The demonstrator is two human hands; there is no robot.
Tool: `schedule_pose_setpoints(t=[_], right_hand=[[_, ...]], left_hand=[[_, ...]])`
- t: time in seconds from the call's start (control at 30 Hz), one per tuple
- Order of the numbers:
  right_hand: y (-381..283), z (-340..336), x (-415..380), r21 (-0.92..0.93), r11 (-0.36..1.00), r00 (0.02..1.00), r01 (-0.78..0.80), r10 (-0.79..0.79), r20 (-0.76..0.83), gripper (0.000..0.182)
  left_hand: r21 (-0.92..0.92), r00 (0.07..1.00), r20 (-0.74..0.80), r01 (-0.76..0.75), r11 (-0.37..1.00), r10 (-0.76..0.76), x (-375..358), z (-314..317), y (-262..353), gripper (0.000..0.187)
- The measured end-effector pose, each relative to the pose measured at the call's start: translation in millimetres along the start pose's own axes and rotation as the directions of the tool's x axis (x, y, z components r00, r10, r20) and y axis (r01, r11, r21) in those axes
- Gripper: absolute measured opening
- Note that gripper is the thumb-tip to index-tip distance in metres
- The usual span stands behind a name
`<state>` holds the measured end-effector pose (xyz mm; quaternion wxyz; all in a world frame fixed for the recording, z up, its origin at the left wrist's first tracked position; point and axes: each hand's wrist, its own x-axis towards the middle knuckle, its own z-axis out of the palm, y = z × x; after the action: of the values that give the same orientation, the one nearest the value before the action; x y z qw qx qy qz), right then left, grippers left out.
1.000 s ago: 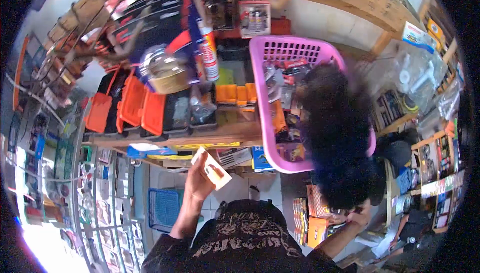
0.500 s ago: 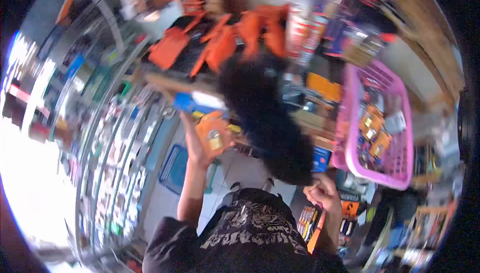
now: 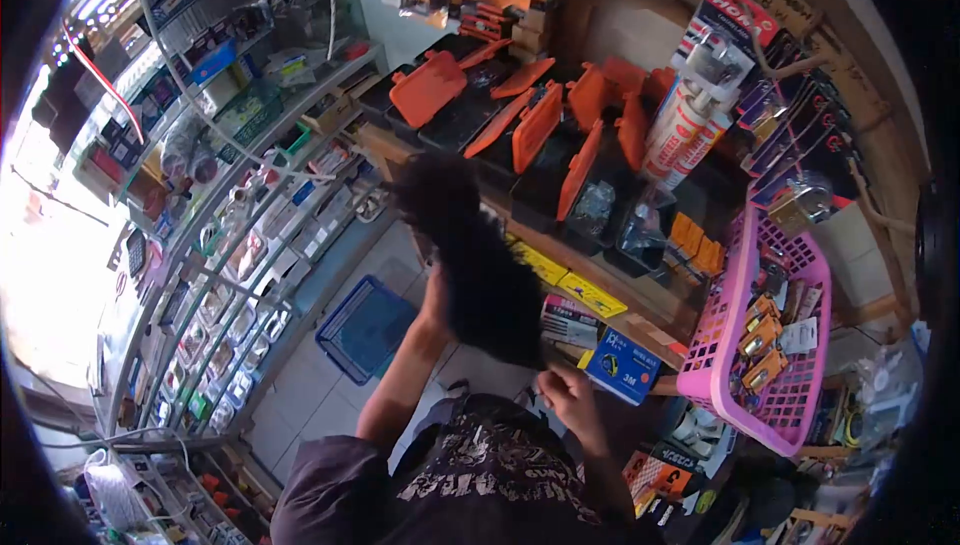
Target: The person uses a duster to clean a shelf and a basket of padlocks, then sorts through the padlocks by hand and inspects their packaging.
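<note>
My right hand (image 3: 566, 392) is shut on the base of a black fluffy duster (image 3: 480, 275), which stands up in front of the wooden shelf edge (image 3: 600, 290). My left hand (image 3: 436, 297) is raised behind the duster; its fingers and whatever they hold are hidden by the black fluff. Just right of my right hand, a blue 3M box (image 3: 622, 365) sits under the shelf.
A pink basket (image 3: 720, 345) holding orange carded packs stands at the right. Black cases with orange lids (image 3: 520, 125) and sealant tubes (image 3: 680, 130) fill the shelf. Glass display shelves (image 3: 250, 275) run along the left, with a blue crate (image 3: 365, 330) on the floor.
The view has swung left, so the pink basket now sits far right. The duster has moved in front of my left hand, hiding the orange padlock card it held.
</note>
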<state>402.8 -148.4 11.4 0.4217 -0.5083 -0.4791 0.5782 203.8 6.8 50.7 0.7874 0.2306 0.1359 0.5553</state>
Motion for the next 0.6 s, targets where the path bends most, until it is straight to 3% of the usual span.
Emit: schedule_pose_setpoints(t=[0.07, 0.1, 0.13, 0.2, 0.27, 0.33, 0.4, 0.47, 0.53, 0.6], right_hand=[[0, -1, 4, -0.037, 0.999, 1.000, -0.019, 0.019, 0.002, 0.019], [12, -6, 3, -0.004, 0.999, 0.998, -0.040, 0.041, 0.046, 0.021], [17, -10, 1, 0.026, 0.998, 0.993, -0.065, 0.062, 0.095, 0.023], [13, -21, -8, 0.053, 0.994, 0.986, -0.091, 0.083, 0.142, 0.022], [7, -27, -13, 0.106, 0.977, 0.972, -0.187, 0.169, 0.161, 0.022], [9, -25, -9, 0.143, 0.966, 0.972, -0.216, 0.199, 0.126, 0.024], [6, -18, 2, 0.222, 0.972, 0.997, -0.074, 0.067, 0.036, 0.026], [12, -16, 8, 0.156, 0.986, 0.997, -0.067, 0.059, 0.056, 0.027], [21, -14, 6, 0.194, 0.981, 0.989, -0.017, -0.012, 0.149, 0.013], [23, -22, -4, 0.179, 0.982, 0.980, -0.052, 0.015, 0.200, 0.018]], left_hand=[[0.007, 0.999, -0.045, 0.001, 1.000, 0.000, 5, 1, 22, 0.053], [-0.298, 0.996, 0.076, -0.019, 0.954, 0.044, 11, 11, 35, 0.059], [-0.298, 0.995, 0.088, -0.022, 0.954, 0.051, 13, 7, 43, 0.059], [-0.115, 0.997, 0.058, -0.046, 0.992, 0.053, 14, -5, 58, 0.068], [-0.093, 0.998, 0.056, 0.002, 0.996, 0.003, 10, -7, 57, 0.075], [0.076, 0.959, -0.280, -0.017, 0.997, 0.037, 6, 2, 33, 0.079], [0.123, 0.969, -0.245, 0.045, 0.991, -0.013, 2, 5, 6, 0.079], [0.168, 0.974, -0.217, 0.102, 0.981, -0.065, 3, 6, -1, 0.080], [0.033, 0.960, -0.260, 0.119, 0.992, -0.106, 10, 22, 21, 0.082], [0.073, 0.976, -0.219, 0.016, 0.997, 0.000, 13, 28, 45, 0.085]])
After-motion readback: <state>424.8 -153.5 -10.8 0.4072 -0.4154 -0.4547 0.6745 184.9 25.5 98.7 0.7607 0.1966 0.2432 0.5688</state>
